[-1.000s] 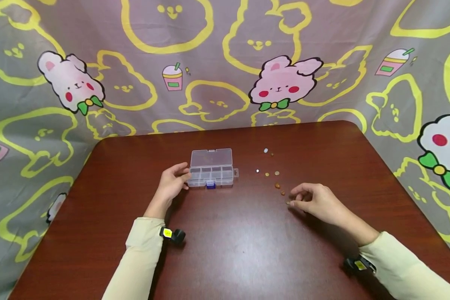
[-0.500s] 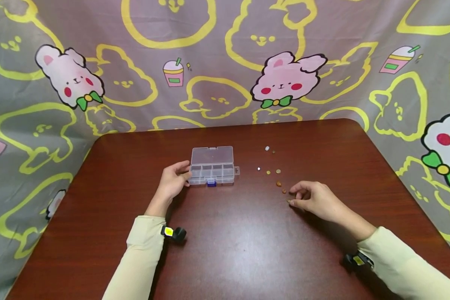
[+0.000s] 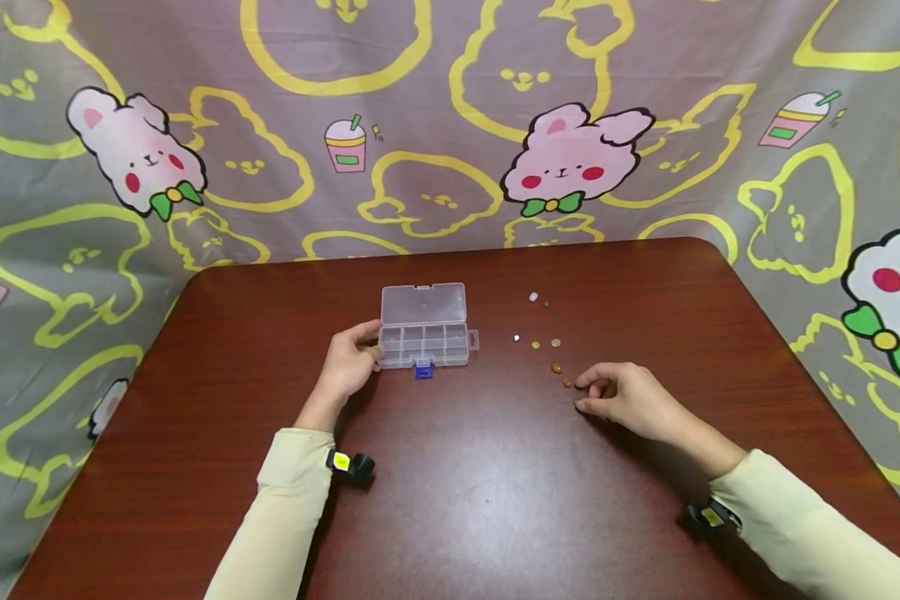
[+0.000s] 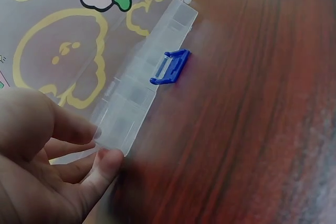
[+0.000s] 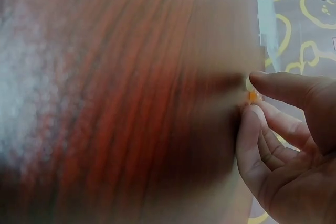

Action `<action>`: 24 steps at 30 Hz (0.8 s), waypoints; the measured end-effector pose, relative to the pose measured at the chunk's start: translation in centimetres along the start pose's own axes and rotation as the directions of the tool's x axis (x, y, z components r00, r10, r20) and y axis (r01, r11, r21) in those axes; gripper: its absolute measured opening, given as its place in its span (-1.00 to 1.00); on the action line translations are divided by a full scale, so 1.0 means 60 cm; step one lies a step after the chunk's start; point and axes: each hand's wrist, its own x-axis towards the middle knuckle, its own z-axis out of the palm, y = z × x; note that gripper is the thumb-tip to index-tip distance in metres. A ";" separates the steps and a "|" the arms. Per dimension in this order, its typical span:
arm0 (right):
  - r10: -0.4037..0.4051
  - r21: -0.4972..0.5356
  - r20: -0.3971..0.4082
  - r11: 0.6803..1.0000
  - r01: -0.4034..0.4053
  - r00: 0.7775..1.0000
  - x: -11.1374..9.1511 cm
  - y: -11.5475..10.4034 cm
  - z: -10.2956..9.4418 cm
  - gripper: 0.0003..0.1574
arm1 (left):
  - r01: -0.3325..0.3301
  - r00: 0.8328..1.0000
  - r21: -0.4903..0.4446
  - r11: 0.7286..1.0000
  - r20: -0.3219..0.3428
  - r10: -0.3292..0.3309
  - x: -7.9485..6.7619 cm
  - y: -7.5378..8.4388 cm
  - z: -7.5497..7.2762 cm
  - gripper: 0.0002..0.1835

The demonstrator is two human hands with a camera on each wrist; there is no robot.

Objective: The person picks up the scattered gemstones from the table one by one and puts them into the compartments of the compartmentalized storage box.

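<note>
1. Right hand point(image 3: 633, 404), right of center in head frame: thumb and fingertips slightly spread, no clear pinch. Speck at the thumb tip half a second ago now nearly lost; can't tell if touched.
2. Left hand point(image 3: 351, 365), left of center: same hold, thumb and fingers pinching the box's left end.
3. Clear compartment box point(image 3: 452, 360), center: main change. Blue latch point(image 3: 423, 372) sits lower, lid point(image 3: 423, 305) shows taller, compartments face up more; probably easier access.
4. Small orange bead point(image 3: 567, 383), larger orange bead point(image 3: 557, 367), then yellow bead point(image 3: 536, 345) and white bead point(image 3: 533, 297), right of center: look unmoved.
5. Right wrist, right side: pale bead point(image 5: 249, 83) beside upper fingertip point(image 5: 258, 77); head view doesn't resolve this.
6. Left wrist, center: latch's open frame clear; tiny in head view.
</note>
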 end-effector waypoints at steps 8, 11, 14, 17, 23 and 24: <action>-0.020 -0.022 -0.016 1.000 0.020 1.000 0.001 0.002 0.002 -0.81 | -0.019 1.000 0.022 1.000 0.016 0.018 -0.004 0.006 0.001 -0.46; -0.032 -0.020 -0.020 0.999 0.032 0.999 0.001 0.003 0.003 -0.83 | -0.023 1.000 0.031 0.999 0.020 0.023 -0.006 0.007 0.001 -0.44; -0.051 -0.022 -0.024 0.998 0.050 0.998 0.000 0.003 0.004 -0.84 | -0.030 0.999 0.039 0.999 0.019 0.029 -0.007 0.005 0.000 -0.43; -0.071 -0.027 -0.030 0.997 0.070 0.997 -0.001 0.003 0.006 -0.84 | -0.035 0.999 0.043 0.998 0.024 0.034 -0.007 0.002 0.000 -0.43; -0.105 -0.030 -0.049 0.994 0.104 0.993 -0.002 0.004 0.009 -0.81 | -0.046 0.998 0.064 0.997 0.036 0.044 -0.010 -0.003 -0.002 -0.45; -0.110 -0.030 -0.054 0.994 0.109 0.992 -0.003 0.004 0.010 -0.82 | -0.050 0.998 0.064 0.997 0.037 0.048 -0.010 -0.003 -0.002 -0.45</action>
